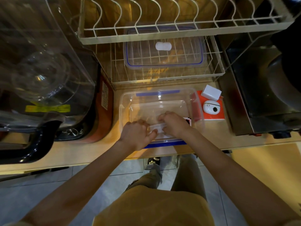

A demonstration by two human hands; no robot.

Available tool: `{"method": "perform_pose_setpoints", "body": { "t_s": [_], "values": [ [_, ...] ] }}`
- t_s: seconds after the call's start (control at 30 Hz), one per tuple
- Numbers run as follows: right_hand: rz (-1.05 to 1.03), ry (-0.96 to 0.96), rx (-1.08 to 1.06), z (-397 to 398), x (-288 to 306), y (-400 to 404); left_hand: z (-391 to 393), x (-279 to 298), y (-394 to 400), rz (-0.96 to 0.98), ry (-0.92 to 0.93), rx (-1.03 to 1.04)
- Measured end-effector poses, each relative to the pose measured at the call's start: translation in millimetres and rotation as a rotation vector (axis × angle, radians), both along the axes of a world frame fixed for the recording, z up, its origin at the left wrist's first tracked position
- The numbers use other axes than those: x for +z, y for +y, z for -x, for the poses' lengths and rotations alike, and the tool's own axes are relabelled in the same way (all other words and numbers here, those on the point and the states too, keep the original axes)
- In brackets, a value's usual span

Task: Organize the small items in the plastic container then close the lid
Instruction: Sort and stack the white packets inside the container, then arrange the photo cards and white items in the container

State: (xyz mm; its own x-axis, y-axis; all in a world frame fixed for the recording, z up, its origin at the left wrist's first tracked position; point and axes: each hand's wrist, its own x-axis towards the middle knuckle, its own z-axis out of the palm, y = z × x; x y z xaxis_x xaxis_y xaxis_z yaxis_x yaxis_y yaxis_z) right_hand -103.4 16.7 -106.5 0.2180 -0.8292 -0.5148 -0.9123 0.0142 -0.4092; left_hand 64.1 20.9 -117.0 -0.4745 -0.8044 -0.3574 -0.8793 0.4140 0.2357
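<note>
A clear plastic container (197,101) with blue clips stands open on the wooden counter in front of me. Both hands reach into its near end. My left hand (137,133) and my right hand (173,123) hold a small white flat item (157,128) between them, fingers curled round its ends. The container's clear lid (164,51) with a blue seal lies on the lower shelf of the wire rack behind. To the right of the container, a white box (211,92) and a white oval case (211,108) sit on an orange box (215,117).
A cream wire dish rack (162,32) stands behind the container. A large clear-lidded appliance (40,75) fills the left side, a steel appliance (260,88) the right. The counter edge (114,158) runs just below my wrists, with tiled floor beneath.
</note>
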Motion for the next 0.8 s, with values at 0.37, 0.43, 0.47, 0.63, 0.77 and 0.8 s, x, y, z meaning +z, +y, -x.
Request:
{"method": "perform_pose_setpoints", "body": {
  "t_s": [0.37,0.43,0.47,0.63,0.77,0.8],
  "values": [
    [0.035,-0.008,-0.017,1,2,6,2,6,0,-0.03,-0.014,-0.018],
    [0.045,-0.013,-0.024,3,5,6,2,7,-1,-0.03,-0.02,-0.027],
    [0.051,-0.02,-0.034,5,8,6,2,7,-1,-0.037,-0.024,-0.035],
    [0.114,-0.101,-0.077,17,26,8,6,13,-4,-0.105,-0.073,-0.096],
    [0.24,-0.207,-0.231,34,44,12,24,31,-21,-0.072,-0.148,-0.229],
    [0.278,-0.226,-0.277,39,49,13,32,37,-27,-0.075,-0.13,-0.242]
  ]
}}
